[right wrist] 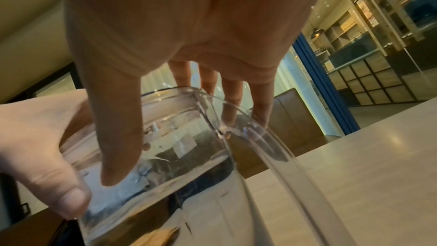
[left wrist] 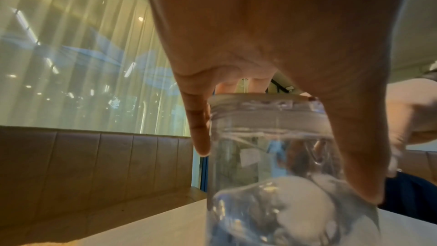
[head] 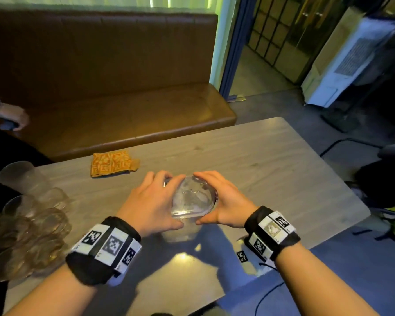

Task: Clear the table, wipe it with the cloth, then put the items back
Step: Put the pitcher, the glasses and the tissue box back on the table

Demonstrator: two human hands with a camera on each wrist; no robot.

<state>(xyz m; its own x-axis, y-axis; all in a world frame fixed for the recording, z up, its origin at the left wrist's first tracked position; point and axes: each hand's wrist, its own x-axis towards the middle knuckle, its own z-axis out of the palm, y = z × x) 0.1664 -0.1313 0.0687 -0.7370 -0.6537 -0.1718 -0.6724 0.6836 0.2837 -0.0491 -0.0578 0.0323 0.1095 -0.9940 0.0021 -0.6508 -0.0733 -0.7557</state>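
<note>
head / left hand (head: pixel 154 202): fingers curled round the left side of the clear jar (head: pixel 193 198), thumb at the near rim.
head / right hand (head: pixel 222 199): clamped on the jar's right side, thumb near the left thumb, fingers over the far rim.
head / jar: held between both hands, above the worktop (head: pixel 271 169); can't tell if the base touches it.
head / cloth (head: pixel 113 163): orange patterned, folded, flat on the worktop beyond the left hand, well apart from it.
head / glasses (head: pixel 35 222): cluster of clear glasses left of the left wrist, at the worktop's left edge.
head / bench seat (head: pixel 114 87): brown, beyond the worktop's far edge.
head / other person: a hand (head: pixel 14 118) with a wrist tag at the far left edge, holding something dark.

left wrist / left hand (left wrist: pixel 272 44): palm over the jar top, one finger down the left wall, thumb down the right wall.
left wrist / jar (left wrist: pixel 272 156): clear, blurred, directly under the palm; a pale lump inside near the bottom, can't tell what.

right wrist / right hand (right wrist: pixel 189 25): thumb pressed on the near jar wall, fingers hooked over the far rim.
right wrist / left hand (right wrist: pixel 42 147): to the right hand's left, thumb tip on the jar wall.
right wrist / jar (right wrist: pixel 170 147): tilted in frame, clear handle running down the right side.
</note>
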